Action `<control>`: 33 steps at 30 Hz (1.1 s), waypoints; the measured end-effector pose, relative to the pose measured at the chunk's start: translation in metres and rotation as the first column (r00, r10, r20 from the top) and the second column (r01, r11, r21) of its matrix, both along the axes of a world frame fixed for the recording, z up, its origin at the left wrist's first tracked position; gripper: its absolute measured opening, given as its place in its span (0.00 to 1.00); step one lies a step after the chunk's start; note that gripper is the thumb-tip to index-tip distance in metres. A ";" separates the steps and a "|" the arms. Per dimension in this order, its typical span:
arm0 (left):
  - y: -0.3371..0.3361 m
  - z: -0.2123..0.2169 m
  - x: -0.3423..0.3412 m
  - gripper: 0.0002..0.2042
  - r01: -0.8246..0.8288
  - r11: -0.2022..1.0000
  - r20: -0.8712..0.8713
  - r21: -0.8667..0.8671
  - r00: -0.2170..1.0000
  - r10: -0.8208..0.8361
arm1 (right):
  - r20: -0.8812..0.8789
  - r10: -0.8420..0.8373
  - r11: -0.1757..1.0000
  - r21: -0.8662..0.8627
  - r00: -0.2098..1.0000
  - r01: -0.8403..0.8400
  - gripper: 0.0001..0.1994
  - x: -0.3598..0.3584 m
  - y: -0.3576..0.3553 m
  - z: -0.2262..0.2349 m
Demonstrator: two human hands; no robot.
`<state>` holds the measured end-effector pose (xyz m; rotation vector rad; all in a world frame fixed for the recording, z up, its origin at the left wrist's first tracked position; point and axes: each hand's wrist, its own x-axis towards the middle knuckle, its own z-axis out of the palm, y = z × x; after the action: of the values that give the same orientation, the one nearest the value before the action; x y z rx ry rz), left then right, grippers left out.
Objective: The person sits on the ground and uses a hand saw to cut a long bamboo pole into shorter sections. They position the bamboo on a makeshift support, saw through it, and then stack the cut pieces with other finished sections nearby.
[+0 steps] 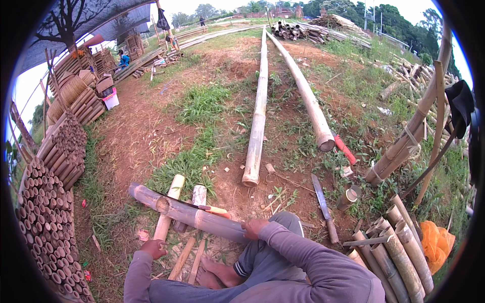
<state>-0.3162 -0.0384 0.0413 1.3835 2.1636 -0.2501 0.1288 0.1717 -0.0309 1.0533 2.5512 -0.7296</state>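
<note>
So the right hand (254,228) was wrapped around the near end of a short bamboo section (187,213), fingers curled over it. That piece lay across two wooden blocks (199,195) on the red dirt, running from far left to near right, with a blade (188,202) resting along its top. The left hand (153,248) sat low on the ground by a pale split slat (166,216), fingers closed, couldn't tell on what. A machete (323,206) lay to the right, and stacked bamboo tubes (48,222) filled the left edge.
</note>
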 end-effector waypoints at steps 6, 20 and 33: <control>-0.001 0.001 0.001 0.34 0.007 1.000 0.001 0.008 1.000 -0.007 | -0.002 -0.019 1.000 -0.005 1.000 0.019 0.23 0.001 -0.004 0.011; -0.003 -0.006 -0.006 0.34 0.003 1.000 -0.005 0.011 1.000 -0.003 | -0.012 -0.020 1.000 -0.005 1.000 0.020 0.23 -0.001 -0.003 0.009; -0.004 -0.003 -0.005 0.33 0.030 0.999 -0.030 0.012 0.999 -0.029 | 0.003 -0.003 1.000 0.002 1.000 0.003 0.23 0.000 -0.005 0.015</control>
<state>-0.3210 -0.0420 0.0380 1.4278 2.1737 -0.2712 0.1284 0.1663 -0.0159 1.0582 2.5494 -0.7257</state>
